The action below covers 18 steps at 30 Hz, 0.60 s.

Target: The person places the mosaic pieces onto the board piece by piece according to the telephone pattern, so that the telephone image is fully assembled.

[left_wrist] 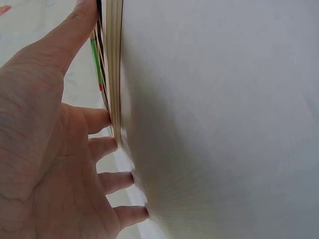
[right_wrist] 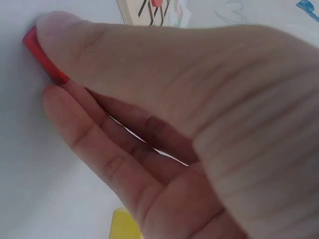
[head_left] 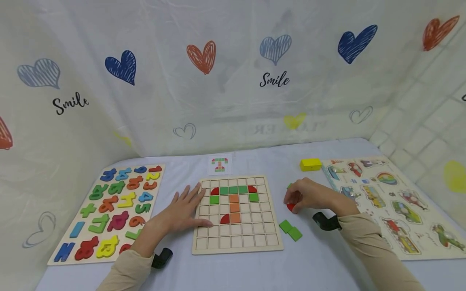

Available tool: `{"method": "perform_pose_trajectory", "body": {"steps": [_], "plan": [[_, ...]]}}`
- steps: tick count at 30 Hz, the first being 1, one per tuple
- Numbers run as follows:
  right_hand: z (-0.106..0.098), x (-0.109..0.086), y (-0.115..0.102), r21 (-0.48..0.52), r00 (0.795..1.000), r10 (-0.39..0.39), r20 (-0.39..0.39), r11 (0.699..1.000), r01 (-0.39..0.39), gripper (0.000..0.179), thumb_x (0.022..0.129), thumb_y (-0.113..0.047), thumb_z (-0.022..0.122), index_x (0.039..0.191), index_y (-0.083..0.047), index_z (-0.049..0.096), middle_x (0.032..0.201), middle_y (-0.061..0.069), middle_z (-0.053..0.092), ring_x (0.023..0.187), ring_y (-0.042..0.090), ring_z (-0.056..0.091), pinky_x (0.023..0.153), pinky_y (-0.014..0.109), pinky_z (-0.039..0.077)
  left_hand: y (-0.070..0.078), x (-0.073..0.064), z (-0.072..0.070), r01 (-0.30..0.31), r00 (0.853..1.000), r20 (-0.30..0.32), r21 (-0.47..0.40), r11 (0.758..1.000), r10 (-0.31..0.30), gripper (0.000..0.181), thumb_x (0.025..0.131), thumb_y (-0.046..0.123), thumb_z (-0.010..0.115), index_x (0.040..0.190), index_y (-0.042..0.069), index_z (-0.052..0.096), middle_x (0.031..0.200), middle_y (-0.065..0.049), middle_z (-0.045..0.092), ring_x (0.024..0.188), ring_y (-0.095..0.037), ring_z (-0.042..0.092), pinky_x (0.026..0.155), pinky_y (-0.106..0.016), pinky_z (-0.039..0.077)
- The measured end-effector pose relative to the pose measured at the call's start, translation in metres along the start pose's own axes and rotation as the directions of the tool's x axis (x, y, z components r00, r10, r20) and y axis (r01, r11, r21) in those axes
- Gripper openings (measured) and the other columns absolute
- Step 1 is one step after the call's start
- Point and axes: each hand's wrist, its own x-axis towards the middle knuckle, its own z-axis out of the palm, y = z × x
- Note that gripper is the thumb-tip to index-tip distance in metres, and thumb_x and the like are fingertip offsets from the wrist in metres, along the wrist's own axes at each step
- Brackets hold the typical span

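Note:
A wooden grid board (head_left: 247,241) lies mid-table, bearing green squares, orange squares and red quarter-circle tiles in a partial figure. My left hand (head_left: 183,211) rests with spread fingers at its left edge, the thumb lying over the frame; in the left wrist view the fingertips (left_wrist: 124,180) touch the board's side and the cloth. To the right of the board, my right hand (head_left: 309,195) pinches a red tile (right_wrist: 45,57) between thumb and fingers, low over the cloth. Two green square tiles (head_left: 290,230) lie just below that hand, and another green piece (head_left: 289,186) peeks out behind it.
Behind the board lies a pattern card (head_left: 219,165) showing a similar coloured figure. An alphabet-and-number puzzle (head_left: 120,202) is at the left, a picture puzzle board (head_left: 393,202) at the right. A yellow block (head_left: 310,164) sits at the back right.

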Motion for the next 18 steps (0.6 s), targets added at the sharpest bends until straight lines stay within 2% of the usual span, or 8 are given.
{"method": "perform_pose_trajectory", "body": {"steps": [9,18], "plan": [[-0.0012,0.0021,0.0011,0.024,0.999,-0.029,0.012,0.999,0.029,0.021,0.079,-0.002,0.089,0.097,-0.006,0.077,0.088,-0.005,0.071,0.078,0.006,0.063,0.072,0.025,0.057,-0.0008,-0.0003,0.0004,-0.001,1.000,-0.003,0.002,1.000,0.001,0.113,0.087,0.074,0.068,0.167,0.008,0.024,0.175,-0.017,0.011,0.158,-0.050,0.005,0.121,-0.073,0.008],[-0.0023,0.0027,0.0048,0.053,0.999,-0.047,0.021,0.998,0.046,0.016,0.085,-0.001,0.085,0.097,-0.008,0.077,0.092,-0.006,0.069,0.082,0.009,0.062,0.076,0.025,0.057,-0.0023,0.0008,0.0025,-0.017,1.000,-0.010,-0.005,1.000,0.017,0.114,0.086,0.075,0.068,0.166,0.007,0.025,0.175,-0.018,0.010,0.158,-0.051,0.005,0.121,-0.073,0.007]]}}
